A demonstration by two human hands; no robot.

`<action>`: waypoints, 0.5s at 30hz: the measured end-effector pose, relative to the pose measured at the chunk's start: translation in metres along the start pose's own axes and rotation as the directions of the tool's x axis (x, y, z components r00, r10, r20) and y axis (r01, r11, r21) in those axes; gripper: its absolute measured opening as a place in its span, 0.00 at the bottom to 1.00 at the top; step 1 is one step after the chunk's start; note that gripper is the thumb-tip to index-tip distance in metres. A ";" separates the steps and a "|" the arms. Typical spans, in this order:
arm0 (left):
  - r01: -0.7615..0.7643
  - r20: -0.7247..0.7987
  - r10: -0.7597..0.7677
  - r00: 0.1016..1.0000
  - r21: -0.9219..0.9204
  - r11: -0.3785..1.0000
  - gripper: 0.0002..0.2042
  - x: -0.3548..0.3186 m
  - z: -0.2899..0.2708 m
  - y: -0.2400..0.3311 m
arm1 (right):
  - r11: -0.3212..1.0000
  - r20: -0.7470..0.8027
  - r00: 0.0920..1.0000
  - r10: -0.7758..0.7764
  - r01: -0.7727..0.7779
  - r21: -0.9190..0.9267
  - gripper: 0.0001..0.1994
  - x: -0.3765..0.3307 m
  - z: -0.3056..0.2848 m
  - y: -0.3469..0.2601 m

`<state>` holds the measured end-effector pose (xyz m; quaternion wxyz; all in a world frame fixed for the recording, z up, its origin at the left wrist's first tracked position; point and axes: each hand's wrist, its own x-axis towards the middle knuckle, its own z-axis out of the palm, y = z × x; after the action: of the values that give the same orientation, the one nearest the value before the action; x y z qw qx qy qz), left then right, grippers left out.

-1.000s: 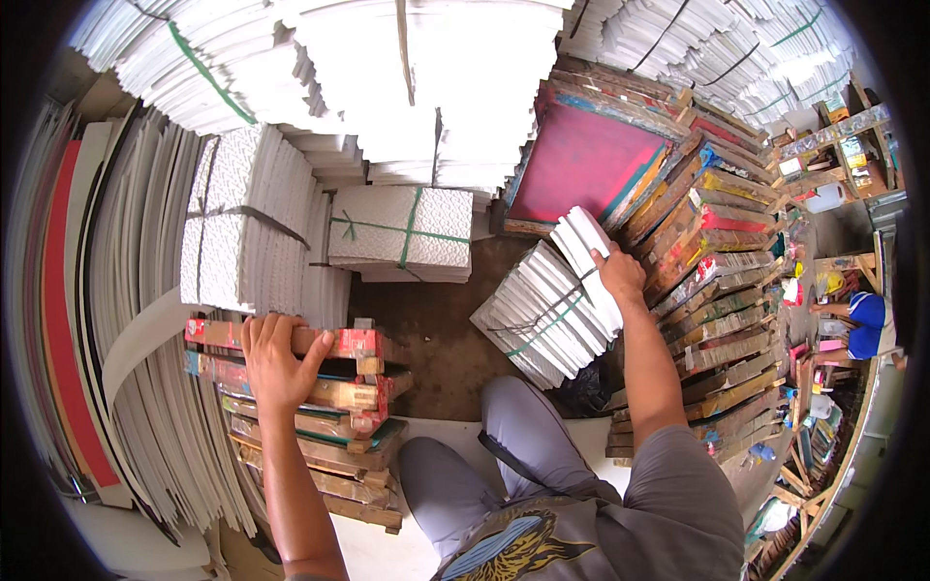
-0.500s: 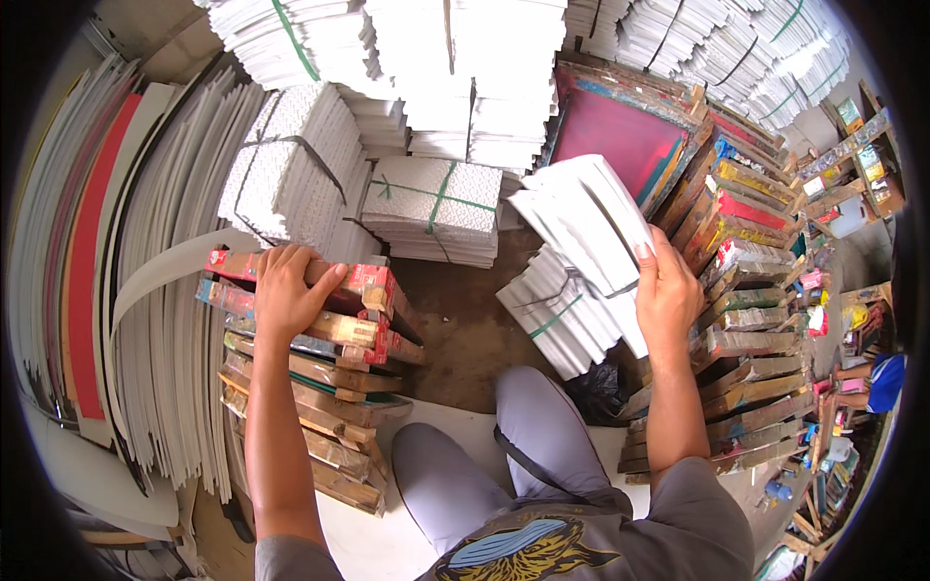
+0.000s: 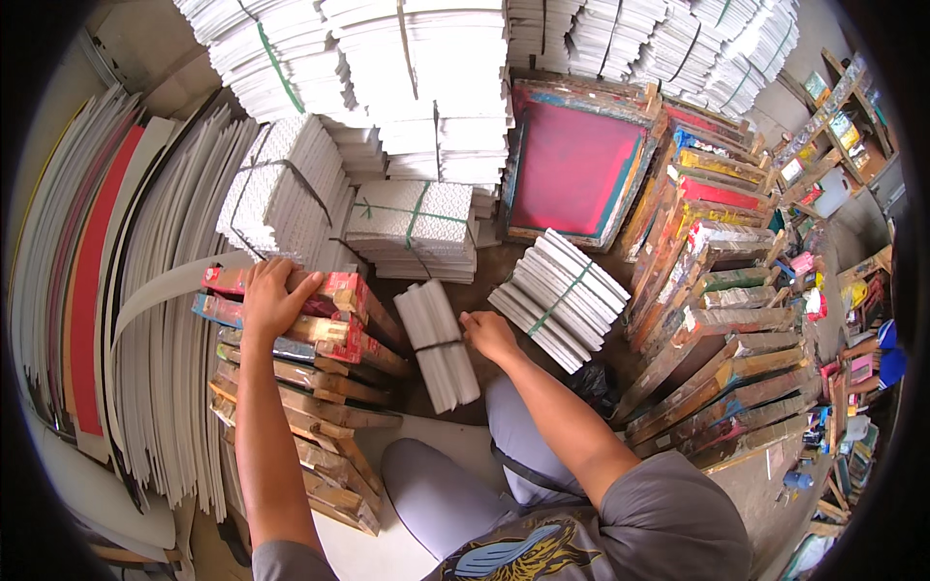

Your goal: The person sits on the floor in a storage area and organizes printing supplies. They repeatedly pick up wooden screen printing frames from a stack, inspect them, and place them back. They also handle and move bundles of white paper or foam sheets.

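My left hand [image 3: 278,298] is closed over the top edge of a stack of wooden screen frames [image 3: 334,334], the upper ones covered in red tape. In the middle, low near the floor, a narrow bundle of white sheets [image 3: 431,320] with a dark strap stands tilted and slightly blurred. My right hand [image 3: 491,336] is at its right edge, fingers curled against it; the exact grip is partly hidden. Just right of that hand, a wider bundle of white sheets [image 3: 562,300] tied with green strap lies on the floor.
Tall stacks of strapped white sheets [image 3: 417,87] rise at the back. A frame with a pink screen [image 3: 572,165] leans behind the bundles. Rows of wooden frames [image 3: 717,334] line the right. Large upright sheets [image 3: 184,290] fill the left. A black plastic bag [image 3: 593,385] lies near my knee.
My right hand has carried the strapped bundle left and down, from the right side to the middle. The green-tied bundle is now uncovered. My left hand stays on the frames; the view has shifted slightly.
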<state>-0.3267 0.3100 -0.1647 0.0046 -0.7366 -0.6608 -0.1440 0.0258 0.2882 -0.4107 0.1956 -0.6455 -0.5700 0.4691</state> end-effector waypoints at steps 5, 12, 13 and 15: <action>0.050 0.030 -0.049 0.998 -0.027 0.998 0.26 -0.003 -0.004 -0.002 | 0.834 -0.644 0.713 -0.278 -0.154 -0.530 0.29 0.053 -0.112 0.077; 0.026 0.003 -0.026 1.000 -0.053 0.998 0.25 -0.001 -0.003 -0.001 | 0.917 -0.130 0.952 0.276 -0.301 -0.261 0.47 0.103 -0.239 0.162; 0.038 0.016 -0.037 0.999 -0.050 0.998 0.25 -0.002 -0.004 -0.003 | 0.907 -0.083 0.963 0.256 -0.269 -0.323 0.48 0.106 -0.238 0.154; 0.052 0.029 -0.051 0.998 -0.046 0.998 0.25 -0.004 -0.005 -0.004 | 0.876 0.000 0.975 0.224 -0.201 -0.438 0.51 0.106 -0.240 0.142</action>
<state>-0.3315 0.3055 -0.1615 -0.0256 -0.7211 -0.6762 -0.1490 0.2939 0.4142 -0.4471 -0.0206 -0.7194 -0.5906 0.3649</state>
